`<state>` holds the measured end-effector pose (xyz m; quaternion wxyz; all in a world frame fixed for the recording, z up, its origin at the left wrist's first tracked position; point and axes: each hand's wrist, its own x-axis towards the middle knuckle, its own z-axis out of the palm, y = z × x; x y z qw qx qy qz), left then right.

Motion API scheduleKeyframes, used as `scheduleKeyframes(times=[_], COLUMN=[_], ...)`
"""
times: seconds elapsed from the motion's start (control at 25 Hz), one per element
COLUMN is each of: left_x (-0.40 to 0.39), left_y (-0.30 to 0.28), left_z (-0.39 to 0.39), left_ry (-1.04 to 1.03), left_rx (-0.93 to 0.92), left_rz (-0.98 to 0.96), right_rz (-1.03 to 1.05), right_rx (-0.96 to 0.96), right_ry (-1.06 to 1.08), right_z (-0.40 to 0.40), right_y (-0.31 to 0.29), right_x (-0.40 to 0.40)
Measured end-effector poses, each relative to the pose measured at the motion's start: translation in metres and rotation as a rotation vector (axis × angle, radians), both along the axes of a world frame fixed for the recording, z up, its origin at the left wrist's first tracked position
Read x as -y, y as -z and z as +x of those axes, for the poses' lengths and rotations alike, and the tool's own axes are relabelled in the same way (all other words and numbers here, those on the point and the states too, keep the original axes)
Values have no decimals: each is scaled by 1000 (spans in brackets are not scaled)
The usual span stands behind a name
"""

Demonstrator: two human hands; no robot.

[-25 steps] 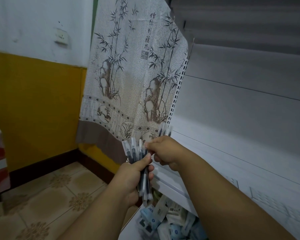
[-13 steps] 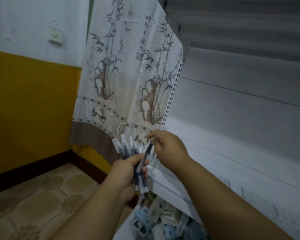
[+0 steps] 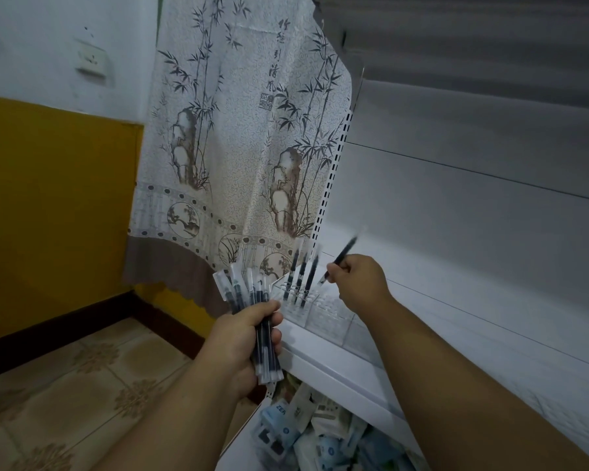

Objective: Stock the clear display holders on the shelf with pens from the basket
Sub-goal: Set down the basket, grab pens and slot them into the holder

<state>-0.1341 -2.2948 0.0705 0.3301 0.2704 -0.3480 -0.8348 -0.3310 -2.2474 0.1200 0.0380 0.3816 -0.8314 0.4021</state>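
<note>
A white metal shelf (image 3: 456,321) is standing against a pale backboard, with a bamboo-print curtain (image 3: 245,137) hanging at its left end, over a yellow and white wall and a tiled floor (image 3: 65,396).

The right hand (image 3: 361,283) is pinching a single black pen (image 3: 340,258) near its lower end, fingers curled round the barrel, the pen tilting up and to the right; its upper end is blurring. The tip is hovering just beside the clear display holder (image 3: 320,305) at the shelf's left front corner, not yet seated. Three or so pens (image 3: 301,273) are already standing upright in the holder's rear left holes; the remaining holes are showing vacant.

The left hand (image 3: 242,338) is gripping a bundle of pens (image 3: 255,300), fingers wrapped round the middle, caps fanning upward, close beside the holder's left edge.

Risk, as judged: the holes are small and the pen is tilting, so the tip could be missing its hole or knocking the standing pens askew. The bundle could be slipping, since the grip is covering only a short length. Below the shelf, packaged stationery (image 3: 306,436) is lying in a heap; whether it is sitting in the basket cannot be told.
</note>
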Motion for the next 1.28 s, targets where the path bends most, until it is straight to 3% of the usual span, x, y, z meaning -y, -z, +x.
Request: scheduleKeyframes(times=[0.32,0.52,0.68,0.96,1.04,1.12,1.2,1.28], left_x=[8,9,9,9,5,-1,-7,-12], left_y=[8,8,9,5,1,-3,-6,-10], left_z=[-4,-7,-8,-6,-8,-10,-10,-7], left_ry=[7,13,19,49,96,134,153,156], left_rx=[3,12,11,2,-3,-8,-21,-33], left_rz=[23,33,35,34,26,10,-5,-18], right_rz=[323,256,379,92,34,125,208,162], right_rx=[-17,-48,-56,-2,123,330,456,537], right_ry=[-1,28,4,66,-83,-222,-258,-259], right_z=[-1,3,4,12,36,59,68,67], right_y=[12,10,12,2,-6,-14,-16,-17], right_x=[17,18,21,4,-1,-1,2,2])
